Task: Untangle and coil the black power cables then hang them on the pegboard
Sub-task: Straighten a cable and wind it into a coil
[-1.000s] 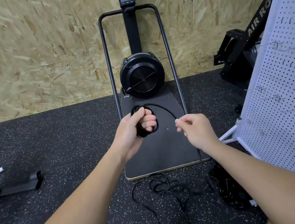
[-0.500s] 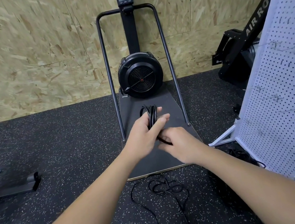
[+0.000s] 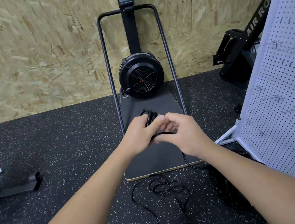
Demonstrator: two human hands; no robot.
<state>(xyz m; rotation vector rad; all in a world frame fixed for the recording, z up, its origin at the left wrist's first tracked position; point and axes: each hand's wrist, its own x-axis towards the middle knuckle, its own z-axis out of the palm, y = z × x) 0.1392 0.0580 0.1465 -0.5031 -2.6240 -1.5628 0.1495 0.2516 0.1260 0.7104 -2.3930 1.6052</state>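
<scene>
My left hand (image 3: 139, 133) grips a small coil of black power cable (image 3: 150, 115), whose loops stick up above my fingers. My right hand (image 3: 183, 133) touches the left one and pinches a strand of the same cable (image 3: 162, 133) against the coil. The cable's loose tail (image 3: 187, 160) drops from under my right wrist to the floor. A second black cable (image 3: 166, 189) lies tangled on the speckled floor below my hands. The white pegboard (image 3: 279, 106) stands at the right, with thin wire hooks on it.
A black fan exercise machine (image 3: 141, 77) on a dark base board (image 3: 149, 163) stands straight ahead against the chipboard wall. Another machine (image 3: 241, 52) is at the back right. A dark pile (image 3: 226, 186) lies beside the pegboard's white foot (image 3: 226, 137). A black bracket (image 3: 20, 185) sits left.
My right hand came in from the right with a length of cable and met my left hand. The coil in the left hand turned upright and gained a loop.
</scene>
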